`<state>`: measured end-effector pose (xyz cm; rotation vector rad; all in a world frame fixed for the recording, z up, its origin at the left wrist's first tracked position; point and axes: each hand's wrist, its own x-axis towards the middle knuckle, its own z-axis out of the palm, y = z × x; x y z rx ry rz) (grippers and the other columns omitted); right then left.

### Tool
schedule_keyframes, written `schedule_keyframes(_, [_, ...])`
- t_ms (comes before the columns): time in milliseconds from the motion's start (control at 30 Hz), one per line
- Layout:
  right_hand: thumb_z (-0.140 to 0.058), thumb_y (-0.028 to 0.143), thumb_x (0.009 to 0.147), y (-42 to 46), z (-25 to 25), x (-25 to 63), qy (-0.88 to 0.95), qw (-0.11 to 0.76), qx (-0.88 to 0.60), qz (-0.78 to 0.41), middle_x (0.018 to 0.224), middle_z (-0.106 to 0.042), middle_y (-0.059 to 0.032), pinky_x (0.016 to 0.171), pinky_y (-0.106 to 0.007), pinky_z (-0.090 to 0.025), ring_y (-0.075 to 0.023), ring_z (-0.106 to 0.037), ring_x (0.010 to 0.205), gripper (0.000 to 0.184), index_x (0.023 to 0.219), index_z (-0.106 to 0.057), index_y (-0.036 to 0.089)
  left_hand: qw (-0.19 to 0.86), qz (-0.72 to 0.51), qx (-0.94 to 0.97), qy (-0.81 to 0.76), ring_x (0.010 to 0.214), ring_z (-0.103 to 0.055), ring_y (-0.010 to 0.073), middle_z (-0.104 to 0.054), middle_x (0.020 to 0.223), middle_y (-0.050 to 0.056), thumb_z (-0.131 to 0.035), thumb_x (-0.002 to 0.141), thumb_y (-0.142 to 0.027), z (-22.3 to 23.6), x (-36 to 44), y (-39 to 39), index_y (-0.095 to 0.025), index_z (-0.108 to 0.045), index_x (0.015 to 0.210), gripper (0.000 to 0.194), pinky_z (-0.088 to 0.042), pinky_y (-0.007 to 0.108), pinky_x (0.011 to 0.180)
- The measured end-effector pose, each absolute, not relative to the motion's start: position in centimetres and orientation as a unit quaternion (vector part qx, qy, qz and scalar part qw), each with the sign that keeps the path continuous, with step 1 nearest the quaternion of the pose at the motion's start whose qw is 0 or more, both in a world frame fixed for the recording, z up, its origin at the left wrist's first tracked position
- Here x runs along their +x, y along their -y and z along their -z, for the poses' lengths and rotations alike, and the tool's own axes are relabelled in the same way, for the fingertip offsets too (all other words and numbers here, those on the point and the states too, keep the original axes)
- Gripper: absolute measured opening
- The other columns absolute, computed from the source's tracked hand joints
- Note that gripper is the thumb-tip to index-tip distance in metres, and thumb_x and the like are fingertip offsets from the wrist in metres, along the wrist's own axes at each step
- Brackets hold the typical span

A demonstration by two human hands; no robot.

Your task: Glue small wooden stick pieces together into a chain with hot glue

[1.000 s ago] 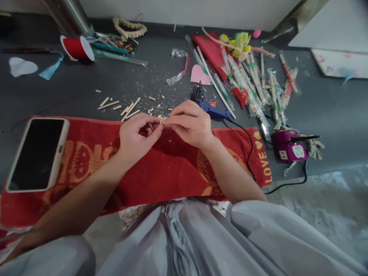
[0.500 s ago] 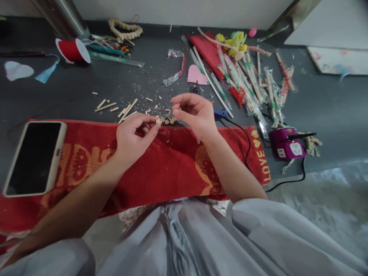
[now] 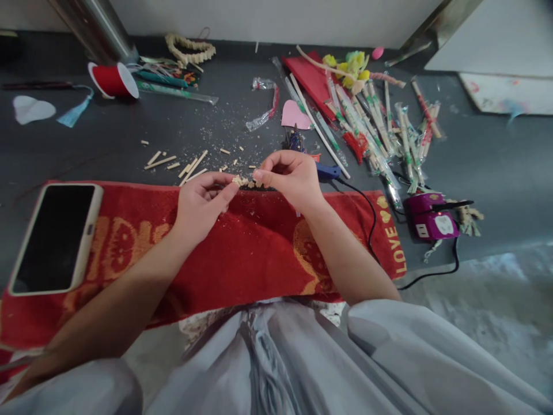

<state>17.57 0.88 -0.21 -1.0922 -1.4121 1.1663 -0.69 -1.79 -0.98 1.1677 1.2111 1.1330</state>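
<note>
My left hand pinches one end of a small chain of pale wooden pieces above the back edge of a red towel. Thumb and fingertips of my right hand are closed at the other end of the same chain. Just behind the hands lie short cut wooden sticks and pale crumbs. Partly hidden behind my right hand is a tool with a blue handle and a black cord.
A phone lies on the towel's left end. Red thread spool, wooden chain loop and pink paper heart sit farther back. Wrapped sticks pile up on the right, near a purple box with a cord.
My right hand has come down and its fingertips have closed on the chain's right end. My left hand keeps its pinch, nearly in place. The view has shifted slightly.
</note>
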Motion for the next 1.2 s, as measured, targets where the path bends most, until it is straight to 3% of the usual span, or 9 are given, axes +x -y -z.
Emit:
schedule_keyframes(200, [-0.082, 0.062, 0.060, -1.1, 0.1, 17.6, 0.568, 0.493, -0.447, -0.484, 0.060, -0.060, 0.0036, 0.052, -0.021, -0.042, -0.0057, -0.051, 0.055, 0.050, 0.063, -0.059, 0.017, 0.670, -0.447, 0.352, -0.476, 0.040, -0.035, 0.0021, -0.053, 0.059, -0.004, -0.078, 0.073, -0.029, -0.7, -0.1, 1.4, -0.018, -0.062, 0.069, 0.019, -0.028, 0.020, 0.038])
schedule_keyframes(433, [-0.080, 0.056, 0.066, -0.6, -0.2, 17.3, 0.581, 0.487, -0.442, -0.479, 0.061, -0.060, 0.0034, 0.055, -0.022, -0.044, -0.0063, -0.052, 0.056, 0.043, 0.066, -0.062, 0.017, 0.768, -0.424, 0.214, -0.429, 0.039, -0.029, -0.0012, -0.050, 0.062, -0.005, -0.070, 0.080, -0.019, -1.6, -0.2, 1.3, -0.015, -0.063, 0.074, 0.011, -0.026, 0.013, 0.035])
schedule_keyframes(733, [-0.065, 0.047, 0.086, -0.3, -0.1, 17.4, 0.648, 0.465, -0.414, -0.438, 0.072, -0.059, 0.0020, 0.063, -0.023, -0.045, -0.0077, -0.053, 0.066, 0.031, 0.077, -0.057, 0.018, 0.783, -0.409, 0.217, -0.415, 0.039, -0.027, -0.0002, -0.048, 0.061, -0.005, -0.072, 0.083, -0.026, -1.9, -0.3, 1.4, -0.017, -0.061, 0.074, 0.016, -0.024, 0.015, 0.034])
schedule_keyframes(967, [-0.048, 0.054, 0.095, -0.4, 0.4, 17.8, 0.695, 0.463, -0.411, -0.366, 0.074, -0.049, 0.0022, 0.059, -0.026, -0.039, -0.0102, -0.047, 0.066, 0.034, 0.083, -0.044, 0.023, 0.816, -0.403, 0.142, -0.389, 0.038, -0.033, -0.0022, -0.049, 0.062, -0.004, -0.054, 0.094, -0.016, -2.7, -0.2, 1.6, -0.012, -0.060, 0.077, 0.018, -0.027, 0.008, 0.035])
schedule_keyframes(1200, [-0.034, 0.057, 0.100, -0.5, 0.5, 18.2, 0.720, 0.448, -0.430, -0.309, 0.071, -0.045, 0.0031, 0.062, -0.028, -0.038, -0.0106, -0.042, 0.063, 0.038, 0.081, -0.038, 0.024, 0.817, -0.403, 0.197, -0.361, 0.037, -0.038, 0.0001, -0.051, 0.060, -0.004, -0.067, 0.082, -0.019, -2.3, -0.5, 1.6, -0.013, -0.059, 0.073, 0.013, -0.025, 0.011, 0.032])
